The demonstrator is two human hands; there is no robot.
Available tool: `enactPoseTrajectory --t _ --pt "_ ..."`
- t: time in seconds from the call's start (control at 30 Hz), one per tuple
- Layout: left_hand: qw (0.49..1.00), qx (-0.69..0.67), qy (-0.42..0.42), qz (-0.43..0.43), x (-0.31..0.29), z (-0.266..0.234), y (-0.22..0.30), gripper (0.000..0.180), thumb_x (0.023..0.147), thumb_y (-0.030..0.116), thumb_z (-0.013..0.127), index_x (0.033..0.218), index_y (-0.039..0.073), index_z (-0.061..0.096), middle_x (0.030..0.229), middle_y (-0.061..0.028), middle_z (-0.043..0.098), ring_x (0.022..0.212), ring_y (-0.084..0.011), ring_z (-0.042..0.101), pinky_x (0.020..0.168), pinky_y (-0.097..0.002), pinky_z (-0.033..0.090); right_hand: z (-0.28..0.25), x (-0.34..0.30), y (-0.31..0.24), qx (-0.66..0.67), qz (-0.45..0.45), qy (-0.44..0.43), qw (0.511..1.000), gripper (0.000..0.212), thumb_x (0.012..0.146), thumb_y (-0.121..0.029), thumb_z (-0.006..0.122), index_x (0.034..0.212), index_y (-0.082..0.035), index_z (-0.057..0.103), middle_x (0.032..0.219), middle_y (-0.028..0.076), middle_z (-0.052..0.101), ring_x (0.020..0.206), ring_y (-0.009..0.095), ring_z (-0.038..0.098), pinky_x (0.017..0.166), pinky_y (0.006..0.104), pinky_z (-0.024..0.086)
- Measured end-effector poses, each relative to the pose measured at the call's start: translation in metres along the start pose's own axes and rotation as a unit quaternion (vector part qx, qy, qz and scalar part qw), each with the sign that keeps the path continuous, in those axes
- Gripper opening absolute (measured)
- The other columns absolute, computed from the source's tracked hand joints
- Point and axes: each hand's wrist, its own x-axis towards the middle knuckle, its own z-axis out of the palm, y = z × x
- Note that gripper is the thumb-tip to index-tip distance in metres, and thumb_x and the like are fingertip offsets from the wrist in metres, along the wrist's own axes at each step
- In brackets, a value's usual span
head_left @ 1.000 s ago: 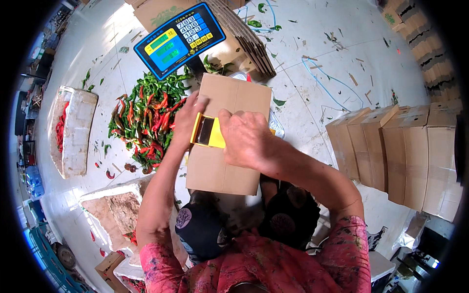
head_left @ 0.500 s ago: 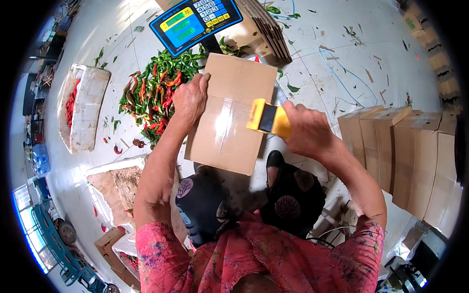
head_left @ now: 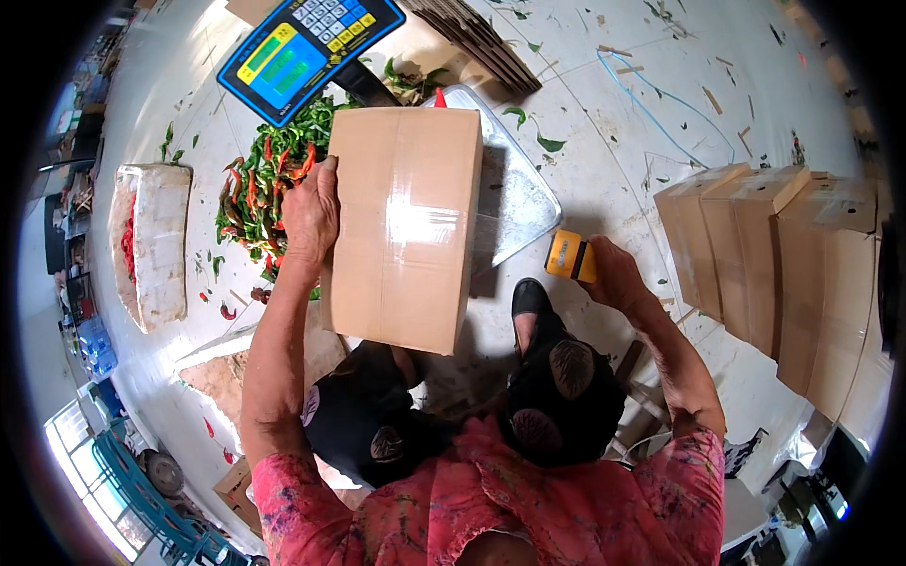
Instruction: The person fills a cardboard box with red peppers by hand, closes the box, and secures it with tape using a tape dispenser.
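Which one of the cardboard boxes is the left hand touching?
The lone box between the scale display and the knees: the left hand is on its left edge. The boxes in the row at the right touch neither hand.

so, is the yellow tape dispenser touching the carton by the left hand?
Apart: the head view shows floor between the yellow tape dispenser in the right hand and the carton.
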Motion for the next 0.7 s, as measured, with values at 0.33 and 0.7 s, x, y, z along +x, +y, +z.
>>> enactPoseTrajectory --t 0.33,0.7 --pt "0.999 -0.016 -0.027 -0.02 0.006 -0.001 0.002 0.057 0.11 0.051 0.037 0.105 0.007 0.073 0.08 -0.0258 0.069 0.075 -0.0483 0.066 0.07 -0.0551 0.05 0.013 -0.022 0.022 -0.003 0.038 -0.007 0.999 0.051 0.076 -0.015 0.081 0.113 -0.003 0.049 0.1 0.022 0.063 0.093 0.045 0.066 0.075 0.0512 0.054" --pt "0.999 -0.028 -0.029 -0.016 0.004 0.004 -0.008 0.051 0.111 0.046 0.038 0.113 0.008 0.072 0.087 -0.0258 0.071 0.081 -0.0469 0.068 0.074 -0.0529 0.052 0.059 0.088 -0.07 -0.104 -0.076 -0.018 0.991 0.021 0.079 -0.01 0.073 0.094 -0.004 0.06 0.091 0.016 0.066 0.084 0.034 0.063 0.07 0.0474 0.052"
